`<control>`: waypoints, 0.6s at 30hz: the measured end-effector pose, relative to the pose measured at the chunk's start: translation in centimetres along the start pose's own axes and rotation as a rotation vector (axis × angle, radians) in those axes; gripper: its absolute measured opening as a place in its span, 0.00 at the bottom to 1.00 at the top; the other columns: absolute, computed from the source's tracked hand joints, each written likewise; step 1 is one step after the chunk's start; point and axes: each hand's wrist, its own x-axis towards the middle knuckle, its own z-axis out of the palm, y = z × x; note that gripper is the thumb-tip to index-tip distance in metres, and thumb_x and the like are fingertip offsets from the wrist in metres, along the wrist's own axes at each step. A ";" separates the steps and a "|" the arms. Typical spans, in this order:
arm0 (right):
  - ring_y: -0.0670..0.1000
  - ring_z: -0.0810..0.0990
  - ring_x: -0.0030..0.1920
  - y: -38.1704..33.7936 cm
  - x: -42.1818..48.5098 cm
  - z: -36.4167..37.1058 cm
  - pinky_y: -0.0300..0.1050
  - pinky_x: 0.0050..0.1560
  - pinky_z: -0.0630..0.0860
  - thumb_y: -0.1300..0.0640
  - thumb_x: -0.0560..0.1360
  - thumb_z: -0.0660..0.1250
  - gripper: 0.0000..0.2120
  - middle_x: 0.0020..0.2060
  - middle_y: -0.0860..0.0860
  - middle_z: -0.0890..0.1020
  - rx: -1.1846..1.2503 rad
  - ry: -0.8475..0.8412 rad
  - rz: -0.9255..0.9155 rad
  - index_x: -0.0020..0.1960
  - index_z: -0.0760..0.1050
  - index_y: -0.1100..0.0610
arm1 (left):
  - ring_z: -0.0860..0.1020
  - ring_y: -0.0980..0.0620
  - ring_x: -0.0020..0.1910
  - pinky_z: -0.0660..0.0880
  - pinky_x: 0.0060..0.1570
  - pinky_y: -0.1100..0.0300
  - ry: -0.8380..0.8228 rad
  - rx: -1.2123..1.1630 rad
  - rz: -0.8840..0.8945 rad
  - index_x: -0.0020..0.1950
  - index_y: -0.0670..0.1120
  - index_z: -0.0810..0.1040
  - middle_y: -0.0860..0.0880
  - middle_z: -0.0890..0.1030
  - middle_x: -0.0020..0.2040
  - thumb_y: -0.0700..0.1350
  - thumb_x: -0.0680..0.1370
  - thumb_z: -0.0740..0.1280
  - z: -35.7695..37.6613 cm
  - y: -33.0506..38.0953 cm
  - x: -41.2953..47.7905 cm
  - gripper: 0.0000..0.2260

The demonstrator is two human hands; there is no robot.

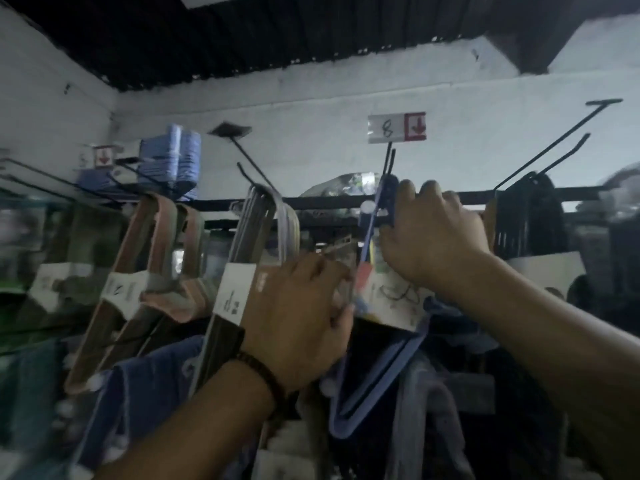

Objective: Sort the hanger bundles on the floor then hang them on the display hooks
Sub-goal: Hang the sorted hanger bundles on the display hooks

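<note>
Head camera, the only view I've got. Both arms are up at the rack. My right hand (433, 233) is clenched over the top of the blue plastic hanger bundle (377, 375), fingers curled around its hook ends. They sit right at the black double-wire display hook (389, 161) under the white price tag marked 8 with a red arrow (396, 128). I grip there because those hook ends have to ride onto the wire.

My left hand (298, 306), a dark beaded bracelet (263, 372) on its wrist, grasps the same bundle lower down, beside its white paper band (394, 299). I'd say it takes the weight and stops the bundle swinging. Exactly what the fingertips pinch is blurred.

The bundle hangs tilted between my hands. Whether it's actually seated on the wire, I can't tell; my hand covers that spot.

Left of it, a grey hanger bundle (256, 216) and a tan hanger bundle (152, 237) hang on their own hooks, and a black hanger bundle (523, 220) hangs to the right. So it's one colour per hook, and blue belongs here.
</note>
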 end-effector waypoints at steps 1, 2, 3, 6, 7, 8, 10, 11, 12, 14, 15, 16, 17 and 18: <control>0.64 0.77 0.59 -1.3 -1.3 -0.8 0.51 0.44 0.69 0.45 0.79 0.62 0.23 0.61 0.59 0.73 0.049 0.012 -0.068 0.69 0.65 0.56 | 0.74 0.57 0.52 0.73 0.51 0.65 0.006 -0.075 -0.079 0.53 0.58 0.77 0.59 0.76 0.52 0.53 0.76 0.69 -1.9 0.1 -2.1 0.07; 0.64 0.78 0.58 -2.7 -2.7 -1.4 0.51 0.44 0.71 0.44 0.79 0.62 0.22 0.62 0.59 0.73 0.127 0.005 -0.138 0.68 0.67 0.55 | 0.75 0.60 0.48 0.72 0.46 0.68 -0.021 -0.141 -0.175 0.48 0.58 0.77 0.60 0.76 0.47 0.54 0.76 0.70 -3.7 -0.1 -4.3 0.03; 0.63 0.79 0.56 -4.4 -4.4 -1.9 0.51 0.46 0.74 0.43 0.79 0.62 0.19 0.61 0.57 0.75 0.227 -0.024 -0.205 0.64 0.70 0.53 | 0.77 0.62 0.44 0.73 0.43 0.67 -0.065 -0.183 -0.251 0.45 0.57 0.77 0.60 0.78 0.44 0.56 0.76 0.69 -5.4 -0.7 -6.8 0.05; 0.55 0.80 0.47 -10.5 -9.5 -2.5 0.52 0.45 0.79 0.41 0.78 0.61 0.10 0.49 0.49 0.78 0.436 -0.156 -0.369 0.51 0.69 0.48 | 0.80 0.63 0.37 0.79 0.39 0.58 -0.242 -0.126 -0.379 0.44 0.57 0.77 0.59 0.82 0.38 0.63 0.75 0.64 -10.3 -3.7 -15.3 0.11; 0.53 0.79 0.45 -13.0 -11.2 -2.3 0.51 0.44 0.78 0.41 0.79 0.62 0.10 0.47 0.48 0.77 0.466 -0.206 -0.410 0.51 0.70 0.47 | 0.80 0.63 0.37 0.79 0.39 0.58 -0.329 -0.058 -0.432 0.46 0.59 0.77 0.60 0.82 0.39 0.66 0.73 0.61 -11.9 -5.1 -18.7 0.13; 0.52 0.78 0.44 -15.7 -13.0 -2.1 0.50 0.44 0.78 0.42 0.80 0.62 0.09 0.46 0.47 0.76 0.491 -0.261 -0.454 0.52 0.70 0.47 | 0.81 0.63 0.39 0.79 0.41 0.60 -0.428 0.015 -0.488 0.48 0.61 0.76 0.61 0.82 0.41 0.68 0.72 0.59 -13.4 -6.4 -22.2 0.15; 0.52 0.77 0.43 -21.9 -17.2 -1.5 0.50 0.42 0.76 0.43 0.82 0.62 0.10 0.43 0.45 0.74 0.534 -0.387 -0.560 0.54 0.71 0.48 | 0.82 0.62 0.43 0.78 0.43 0.64 -0.627 0.143 -0.556 0.50 0.63 0.76 0.63 0.82 0.43 0.69 0.71 0.58 -16.7 -9.2 -30.1 0.16; 0.52 0.76 0.44 -25.3 -19.6 -1.2 0.51 0.43 0.77 0.42 0.82 0.61 0.10 0.44 0.45 0.74 0.568 -0.451 -0.607 0.55 0.70 0.49 | 0.82 0.62 0.44 0.77 0.44 0.66 -0.687 0.193 -0.581 0.50 0.63 0.77 0.63 0.82 0.44 0.69 0.71 0.59 -18.5 -10.9 -34.7 0.16; 0.54 0.77 0.46 -28.9 -22.2 -0.7 0.53 0.46 0.79 0.42 0.83 0.60 0.11 0.46 0.47 0.75 0.608 -0.504 -0.642 0.57 0.70 0.49 | 0.83 0.61 0.46 0.77 0.46 0.66 -0.730 0.226 -0.622 0.51 0.62 0.79 0.62 0.84 0.47 0.69 0.72 0.58 -20.7 -11.9 -38.8 0.18; 0.57 0.79 0.53 -36.4 -28.1 0.1 0.56 0.51 0.80 0.41 0.83 0.59 0.15 0.53 0.51 0.76 0.657 -0.599 -0.711 0.61 0.70 0.49 | 0.82 0.56 0.58 0.78 0.55 0.62 -0.875 0.235 -0.827 0.57 0.60 0.80 0.58 0.83 0.59 0.75 0.73 0.52 -25.5 -13.3 -46.7 0.29; 0.58 0.79 0.56 -40.1 -31.4 0.4 0.56 0.53 0.80 0.40 0.83 0.58 0.17 0.57 0.52 0.76 0.668 -0.655 -0.757 0.64 0.70 0.50 | 0.80 0.52 0.63 0.77 0.59 0.59 -0.952 0.228 -0.947 0.61 0.59 0.80 0.55 0.81 0.64 0.76 0.74 0.51 -28.2 -13.7 -50.2 0.31; 0.58 0.78 0.59 -43.6 -34.7 0.5 0.56 0.55 0.80 0.40 0.83 0.58 0.18 0.60 0.52 0.75 0.677 -0.723 -0.805 0.65 0.71 0.51 | 0.79 0.48 0.64 0.76 0.61 0.57 -1.033 0.220 -1.053 0.63 0.57 0.79 0.52 0.80 0.65 0.74 0.77 0.53 -30.9 -14.1 -53.7 0.29; 0.58 0.78 0.59 -46.9 -37.8 0.4 0.56 0.54 0.79 0.41 0.82 0.59 0.18 0.61 0.53 0.75 0.689 -0.798 -0.847 0.65 0.71 0.51 | 0.79 0.46 0.63 0.76 0.61 0.55 -1.116 0.218 -1.165 0.64 0.55 0.78 0.50 0.79 0.63 0.70 0.80 0.56 -33.4 -14.4 -56.9 0.25; 0.59 0.78 0.57 -50.0 -40.8 0.3 0.55 0.52 0.79 0.41 0.82 0.60 0.17 0.60 0.52 0.74 0.715 -0.868 -0.874 0.64 0.72 0.51 | 0.79 0.46 0.60 0.77 0.60 0.54 -1.177 0.215 -1.263 0.62 0.53 0.78 0.50 0.79 0.61 0.67 0.81 0.58 -35.8 -14.7 -59.9 0.22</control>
